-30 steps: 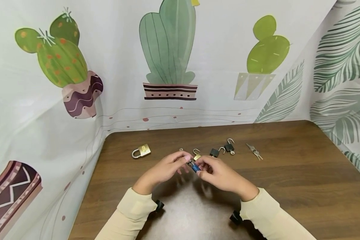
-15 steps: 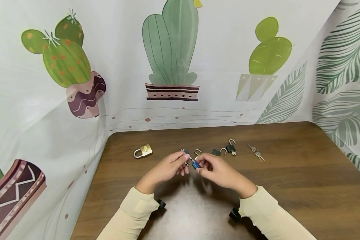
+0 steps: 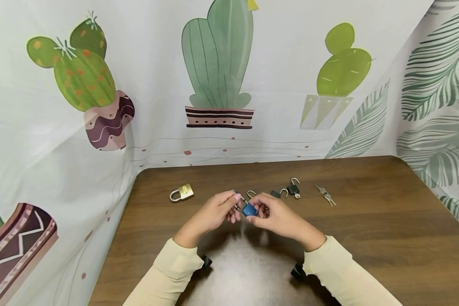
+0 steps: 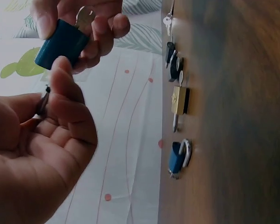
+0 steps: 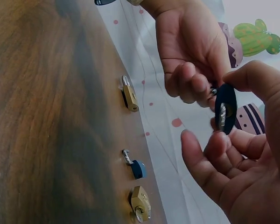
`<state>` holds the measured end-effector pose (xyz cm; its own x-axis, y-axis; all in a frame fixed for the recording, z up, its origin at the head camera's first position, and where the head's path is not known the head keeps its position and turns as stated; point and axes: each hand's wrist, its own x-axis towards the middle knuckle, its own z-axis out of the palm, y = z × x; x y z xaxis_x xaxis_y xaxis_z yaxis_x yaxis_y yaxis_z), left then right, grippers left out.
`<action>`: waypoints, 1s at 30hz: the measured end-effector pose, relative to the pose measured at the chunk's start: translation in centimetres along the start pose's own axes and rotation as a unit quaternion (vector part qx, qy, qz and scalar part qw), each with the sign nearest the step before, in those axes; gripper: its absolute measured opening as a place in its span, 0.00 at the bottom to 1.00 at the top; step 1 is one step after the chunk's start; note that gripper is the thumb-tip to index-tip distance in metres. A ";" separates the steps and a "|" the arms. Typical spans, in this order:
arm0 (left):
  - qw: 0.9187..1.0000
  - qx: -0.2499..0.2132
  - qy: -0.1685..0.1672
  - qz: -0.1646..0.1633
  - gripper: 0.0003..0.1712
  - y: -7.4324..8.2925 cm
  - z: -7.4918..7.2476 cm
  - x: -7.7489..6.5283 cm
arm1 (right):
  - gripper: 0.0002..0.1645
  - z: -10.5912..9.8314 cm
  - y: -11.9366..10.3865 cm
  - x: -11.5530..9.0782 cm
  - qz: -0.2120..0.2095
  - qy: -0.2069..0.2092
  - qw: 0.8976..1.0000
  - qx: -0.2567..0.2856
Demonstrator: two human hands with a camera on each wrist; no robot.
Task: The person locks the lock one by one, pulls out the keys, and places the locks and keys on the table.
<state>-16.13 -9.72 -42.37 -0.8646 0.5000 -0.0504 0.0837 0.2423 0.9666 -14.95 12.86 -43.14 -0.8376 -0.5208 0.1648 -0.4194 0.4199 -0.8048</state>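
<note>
My right hand (image 3: 277, 216) grips a small blue padlock (image 3: 250, 209) above the table, its broad face turned up in the head view. A silver key (image 4: 85, 17) sticks out of the padlock's bottom in the left wrist view. My left hand (image 3: 217, 208) is at the padlock's other end, where thumb and fingers pinch the shackle (image 3: 243, 199); a dark metal tip (image 4: 48, 88) shows between them. The fingers hide most of the shackle. Behind the hands lies a second blue padlock (image 4: 176, 157) with its shackle raised.
A large brass padlock (image 3: 185, 191), closed, lies at the left of the brown table (image 3: 367, 238). A smaller brass padlock (image 5: 141, 203) with a key is behind the hands. Two black padlocks, one in front (image 3: 275, 194) and one farther back (image 3: 293, 189), lie open beside loose keys (image 3: 325, 195).
My right hand has turned the blue padlock, so its narrow side has given way to its broad face. Both hands have drawn slightly apart since the first frame. The table items have stayed put.
</note>
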 end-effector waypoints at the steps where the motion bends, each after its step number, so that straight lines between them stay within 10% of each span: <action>1: 1.000 -0.009 0.001 0.002 0.22 0.1 0.1 0.0 | 0.17 0.0 0.0 0.0 0.004 -0.001 1.000 0.008; 19: 0.997 -0.052 0.055 0.027 0.18 0.4 1.0 0.0 | 0.11 0.0 1.4 -0.4 -0.025 -0.080 0.972 0.220; 30: 0.991 0.066 0.113 0.013 0.24 0.9 1.3 0.1 | 0.16 0.0 0.5 -0.6 0.022 -0.031 0.970 0.238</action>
<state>-15.43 -8.36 -41.85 -0.9489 0.3122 0.0467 0.1594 0.3462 0.9245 -14.63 13.38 -43.71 -0.8227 -0.5593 0.1017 -0.1618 0.0589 -0.9851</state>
